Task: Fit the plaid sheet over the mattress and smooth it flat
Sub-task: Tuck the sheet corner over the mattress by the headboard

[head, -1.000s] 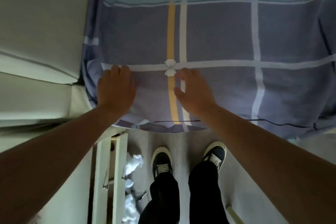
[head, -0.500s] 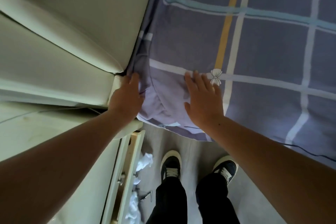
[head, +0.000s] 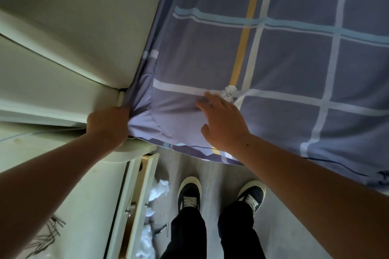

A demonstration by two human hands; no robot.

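At the covered mattress's near corner, the left grip (head: 107,126) clutches bunched fabric of the plaid sheet (head: 294,59) against the cream padded panel (head: 84,33). The right grip (head: 225,124), fingers flat, presses the sheet just beside it. From both, the sheet spreads away rightward.

The plaid sheet (head: 284,59) is spread across the bed, its near-left corner gathered into tight folds. That bunched corner is gripped by the left hand (head: 108,126), hard against the cream padded panel (head: 84,27). The right hand (head: 223,124) is laid flat on the cloth, fingers spread, just beside a white bow print (head: 229,92). Below, a part-open drawer (head: 143,195) is seen, and two dark shoes (head: 189,193) are planted on the grey floor (head: 221,174).
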